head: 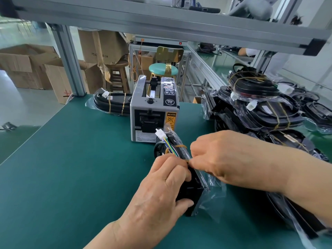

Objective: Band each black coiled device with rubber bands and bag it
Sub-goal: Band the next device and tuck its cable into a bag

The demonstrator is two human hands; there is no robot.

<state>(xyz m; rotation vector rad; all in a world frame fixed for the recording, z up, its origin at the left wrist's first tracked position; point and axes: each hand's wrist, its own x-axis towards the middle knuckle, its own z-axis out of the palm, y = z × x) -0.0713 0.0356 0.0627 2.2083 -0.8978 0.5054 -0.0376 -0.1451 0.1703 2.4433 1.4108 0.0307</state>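
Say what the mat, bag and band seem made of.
Mat: matte green, probably rubber or vinyl; little glare. Bag: thin clear plastic film, glossy and crinkled. Band: tan, likely rubber, stretched thin round the device.

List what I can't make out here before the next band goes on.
All head view.
1. The near tan rubber band: mostly covered by fingertips of the left hand and right hand.
2. The black coiled device: near side behind the left hand.
3. The clear plastic bag: opening under the right wrist.
4. The pile of bagged black devices: cut off by the right edge.
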